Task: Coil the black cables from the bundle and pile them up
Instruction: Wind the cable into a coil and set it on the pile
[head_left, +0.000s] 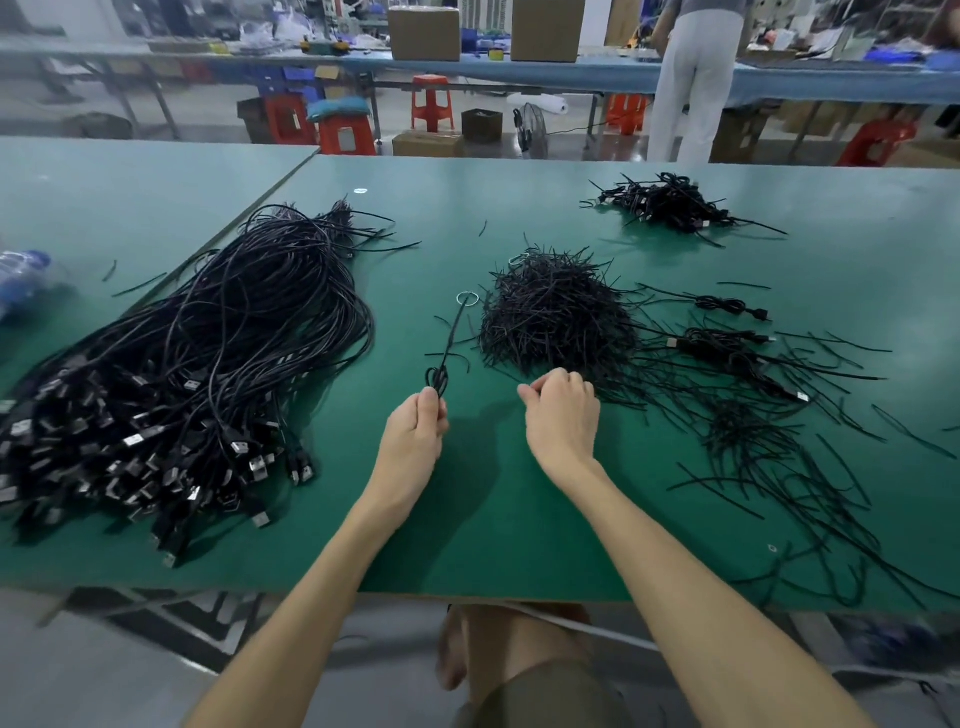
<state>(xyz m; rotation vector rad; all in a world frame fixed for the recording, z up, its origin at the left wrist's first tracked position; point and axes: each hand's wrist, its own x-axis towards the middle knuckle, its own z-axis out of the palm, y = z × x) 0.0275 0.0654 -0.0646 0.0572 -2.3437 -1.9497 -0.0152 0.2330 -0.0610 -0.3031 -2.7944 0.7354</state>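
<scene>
Knees (519, 675) sit under the near edge of the tabletop (493, 530), both forearms reach over it

Left hand (415, 431): fingers clamped on a small coiled cable (440, 378), pinched at its near end. Loops are tight and overlap, can't count turns. Coil's long axis points away from the person, tilted slightly right. A loose tail carries on along the same line and ends just beside a ring (467, 298) lying flat

Right hand (562, 410): fingers curled, thumb against forefinger, at the near edge of the ties (556, 317) heap. Back of the hand blocks the view, can't tell if it holds anything

Bundle (208, 358) is on the left, long axis diagonal: plug ends near-left, looped ends toward far centre. Its left side is cut by the frame, strands too tangled to separate

Pile (670, 205) of coiled cables is far right, well apart from both hands, single coils not resolvable. Loose ties are strewn over the right side, reaching the near edge and running out of frame

Bottle (21, 275) at the left edge is blurred and cut off

Open green: between the hands, from there back to the near edge, and a strip between bundle and ties heap
</scene>
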